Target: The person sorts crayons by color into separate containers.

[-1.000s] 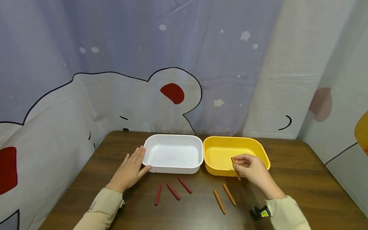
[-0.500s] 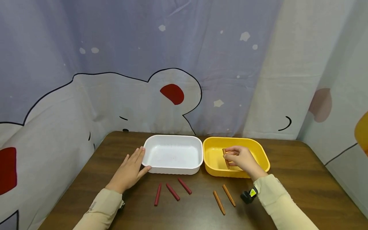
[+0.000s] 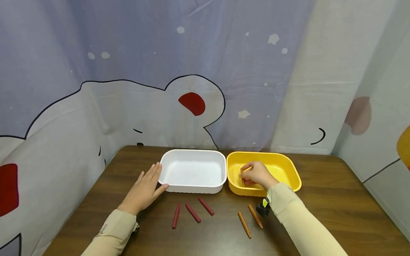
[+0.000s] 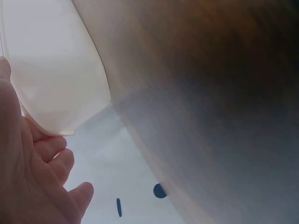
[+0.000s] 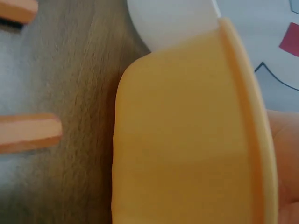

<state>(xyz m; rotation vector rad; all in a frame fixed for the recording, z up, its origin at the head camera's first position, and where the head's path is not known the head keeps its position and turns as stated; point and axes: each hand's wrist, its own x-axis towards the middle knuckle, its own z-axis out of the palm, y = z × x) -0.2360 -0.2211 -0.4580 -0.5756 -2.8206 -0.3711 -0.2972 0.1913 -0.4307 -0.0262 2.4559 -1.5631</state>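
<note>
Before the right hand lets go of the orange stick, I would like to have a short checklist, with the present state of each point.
1. Right hand is within the rim of the yellow tray: ok.
2. Held orange stick is in that hand's grip: ok.
3. Its lower end touches the tray floor: cannot tell, no view shows the contact clearly.
4. Left hand touches the white tray: ok.
5. Every orange stick is off the table: not ok, two orange sticks lie there.
</note>
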